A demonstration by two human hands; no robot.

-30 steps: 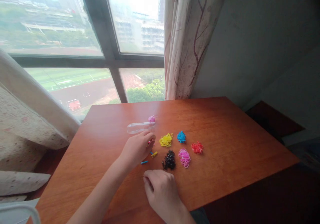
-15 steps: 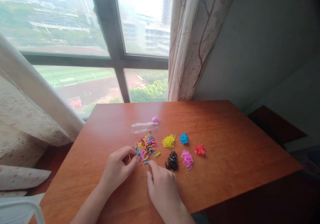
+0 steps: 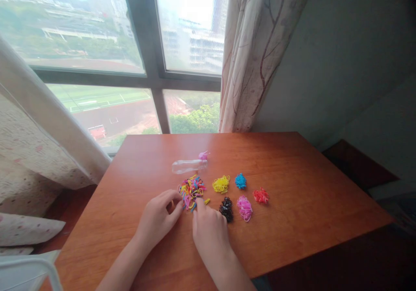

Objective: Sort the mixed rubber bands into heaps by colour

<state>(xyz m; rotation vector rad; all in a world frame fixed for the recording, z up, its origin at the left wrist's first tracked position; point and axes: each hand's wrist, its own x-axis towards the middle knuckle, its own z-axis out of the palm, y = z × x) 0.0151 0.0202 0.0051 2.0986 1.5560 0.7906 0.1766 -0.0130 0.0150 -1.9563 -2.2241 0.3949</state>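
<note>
A mixed pile of small coloured rubber bands [image 3: 191, 188] lies on the wooden table. My left hand [image 3: 160, 213] rests at the pile's left edge, thumb and fingers curled together in a ring; whatever may be between the tips is hidden. Over the pile's near right edge, my right hand [image 3: 209, 226] points its closed fingers down among a few loose bands. Its fingertips are partly hidden, so I cannot make out what they grip. Sorted heaps lie to the right: yellow bands [image 3: 221, 184], black bands [image 3: 226, 209], blue bands [image 3: 240, 181], pink bands [image 3: 244, 208] and red bands [image 3: 261, 195].
Behind the mixed pile a clear plastic container [image 3: 186, 166] lies on its side, with a pink piece [image 3: 204, 155] at its right end. The table [image 3: 292, 165] stands against a window with curtains [image 3: 242, 66]. A white metal frame [image 3: 32, 263] is at the lower left.
My right hand has moved forward to the mixed pile's near edge, and the blue band by its fingertips is now mostly covered. My left hand stays beside the pile. The view has shifted slightly.
</note>
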